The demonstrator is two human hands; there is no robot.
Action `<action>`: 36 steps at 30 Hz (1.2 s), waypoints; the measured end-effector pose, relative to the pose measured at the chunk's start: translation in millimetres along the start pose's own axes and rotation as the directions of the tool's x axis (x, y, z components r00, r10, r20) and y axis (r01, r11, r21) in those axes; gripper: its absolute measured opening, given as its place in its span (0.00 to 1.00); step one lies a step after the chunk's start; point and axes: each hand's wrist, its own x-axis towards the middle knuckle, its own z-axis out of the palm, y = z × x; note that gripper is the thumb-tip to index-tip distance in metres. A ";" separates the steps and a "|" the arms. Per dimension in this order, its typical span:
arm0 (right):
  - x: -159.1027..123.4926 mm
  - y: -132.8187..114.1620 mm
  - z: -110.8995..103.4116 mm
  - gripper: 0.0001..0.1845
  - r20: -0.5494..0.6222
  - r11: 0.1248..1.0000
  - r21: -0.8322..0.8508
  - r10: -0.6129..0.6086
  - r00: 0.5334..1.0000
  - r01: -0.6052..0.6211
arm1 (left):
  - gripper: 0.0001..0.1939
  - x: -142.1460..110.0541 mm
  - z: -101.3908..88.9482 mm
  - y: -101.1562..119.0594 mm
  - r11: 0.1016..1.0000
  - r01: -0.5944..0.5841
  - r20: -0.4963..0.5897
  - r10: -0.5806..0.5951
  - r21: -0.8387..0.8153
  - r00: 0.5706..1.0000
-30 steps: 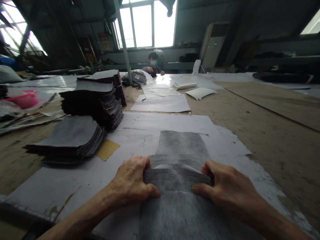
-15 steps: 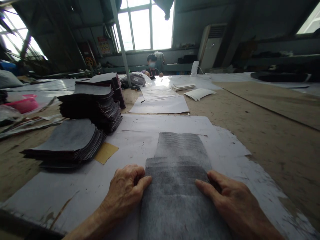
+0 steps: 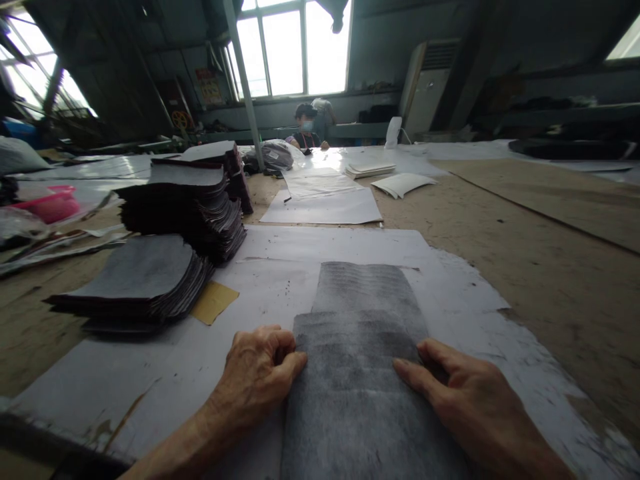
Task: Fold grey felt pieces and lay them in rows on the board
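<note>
A wide brown table (image 3: 525, 253) runs out ahead of both hands, white paper sheets (image 3: 280, 280) spread on it under them. Ahead and to the left of the left hand (image 3: 257, 377) stand tall dark stacks (image 3: 193, 200), with a lower grey stack (image 3: 140, 273) nearer. Between the hands lies the grey sheet pile (image 3: 357, 373). The left hand, fingers curled, pinches its left edge; the right hand (image 3: 463, 403) lies flat on its right edge, fingers loosely spread. A tan card (image 3: 215, 301) lies just ahead of the left hand.
</note>
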 end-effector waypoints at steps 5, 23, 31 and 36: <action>-5.4 8.8 6.7 0.13 -0.379 0.943 -0.196 -0.327 0.866 0.271 | 0.05 -6.4 7.6 -5.4 0.977 -0.135 -0.224 0.171 0.166 0.960; 9.9 -3.8 -16.8 0.08 0.060 0.981 -0.088 -0.171 0.984 0.175 | 0.07 1.1 -4.0 -2.5 0.997 -0.064 0.033 0.063 0.032 0.997; 3.0 -3.6 -11.4 0.12 0.037 0.990 0.143 -0.024 0.999 0.018 | 0.15 1.5 -3.1 -2.5 0.997 -0.045 0.032 0.043 0.066 0.999; 3.8 2.3 -6.3 0.12 0.046 0.973 0.230 -0.006 0.999 -0.004 | 0.15 3.1 -1.4 -4.5 0.999 -0.014 0.043 0.017 -0.048 0.999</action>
